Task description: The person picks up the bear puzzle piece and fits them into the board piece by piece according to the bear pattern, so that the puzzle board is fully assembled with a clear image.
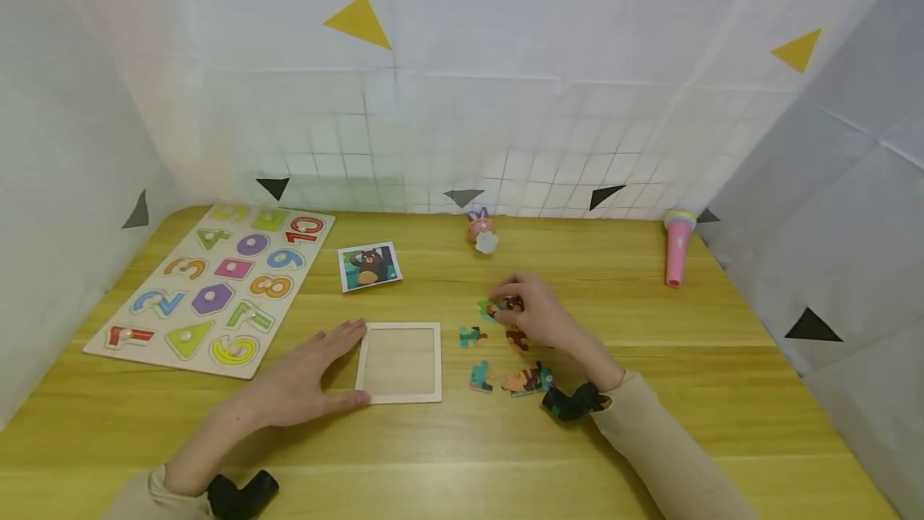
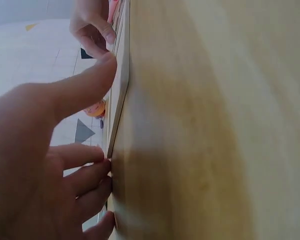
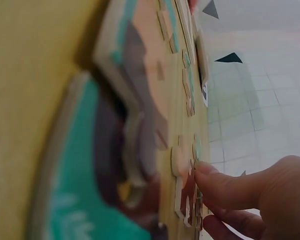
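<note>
In the head view my left hand lies beside a square wooden puzzle frame. Its thumb touches the near left corner and its extended fingers reach the far left corner. The left wrist view also shows that thumb against the frame's edge. Over the loose jigsaw pieces, my right hand bends its fingers and thumb around a green jigsaw piece, partly hidden. More pieces lie near it: a teal one, another teal one and joined brown bear pieces.
A bear picture card lies beyond the frame. On the left is a number and shape board. A small bunny-eared toy stands at the back, and a pink toy microphone lies at the right. White sheeting surrounds the table.
</note>
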A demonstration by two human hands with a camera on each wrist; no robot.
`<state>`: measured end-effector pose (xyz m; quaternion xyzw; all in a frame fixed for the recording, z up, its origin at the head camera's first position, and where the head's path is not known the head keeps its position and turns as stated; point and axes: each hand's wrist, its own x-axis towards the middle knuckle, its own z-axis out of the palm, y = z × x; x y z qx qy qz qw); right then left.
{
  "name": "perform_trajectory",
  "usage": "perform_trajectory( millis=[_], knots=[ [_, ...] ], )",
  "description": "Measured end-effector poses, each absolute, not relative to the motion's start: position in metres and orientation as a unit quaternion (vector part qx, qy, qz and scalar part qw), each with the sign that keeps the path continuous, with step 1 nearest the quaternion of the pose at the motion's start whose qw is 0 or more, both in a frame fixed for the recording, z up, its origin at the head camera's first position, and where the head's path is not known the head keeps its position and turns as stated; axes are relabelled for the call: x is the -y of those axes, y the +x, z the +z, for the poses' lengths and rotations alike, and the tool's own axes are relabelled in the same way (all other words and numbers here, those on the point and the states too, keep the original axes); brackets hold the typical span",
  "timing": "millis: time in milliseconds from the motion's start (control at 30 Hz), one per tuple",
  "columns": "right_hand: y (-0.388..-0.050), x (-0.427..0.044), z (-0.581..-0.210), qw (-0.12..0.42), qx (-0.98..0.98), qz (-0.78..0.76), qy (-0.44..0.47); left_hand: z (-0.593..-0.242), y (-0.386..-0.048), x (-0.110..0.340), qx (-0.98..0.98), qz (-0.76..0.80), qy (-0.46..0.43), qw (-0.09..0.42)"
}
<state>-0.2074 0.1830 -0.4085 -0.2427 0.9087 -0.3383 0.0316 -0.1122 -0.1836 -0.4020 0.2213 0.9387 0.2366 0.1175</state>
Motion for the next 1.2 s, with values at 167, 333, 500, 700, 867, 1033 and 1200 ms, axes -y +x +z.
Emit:
perform_trajectory(
  millis=[167, 333, 500, 700, 867, 1033, 1200],
  knots=[
    [-0.207, -0.183, -0.412, 0.019, -0.907, -0.335, -0.254, -0.402, -0.113, 0.186, -0.936, 0.241, 0.230, 0.119],
    [-0.207, -0.184, -0.415, 0.000, -0.913, -0.304, -0.271, -0.404, -0.113, 0.185, -0.937, 0.232, 0.236, 0.112],
    [-0.207, -0.183, -0.416, -0.017, -0.911, -0.292, -0.290, -0.405, -0.113, 0.186, -0.938, 0.231, 0.231, 0.119],
    [-0.207, -0.183, -0.417, -0.020, -0.908, -0.290, -0.303, -0.405, -0.112, 0.185, -0.936, 0.235, 0.229, 0.129],
    [-0.207, -0.183, -0.416, -0.018, -0.905, -0.299, -0.303, -0.407, -0.113, 0.185, -0.936, 0.233, 0.232, 0.125],
    [-0.205, -0.179, -0.414, -0.021, -0.899, -0.312, -0.305, -0.409, -0.114, 0.184, -0.935, 0.233, 0.240, 0.117],
    [-0.199, -0.172, -0.409, -0.011, -0.892, -0.323, -0.315, -0.409, -0.113, 0.184, -0.935, 0.234, 0.241, 0.115]
  ],
)
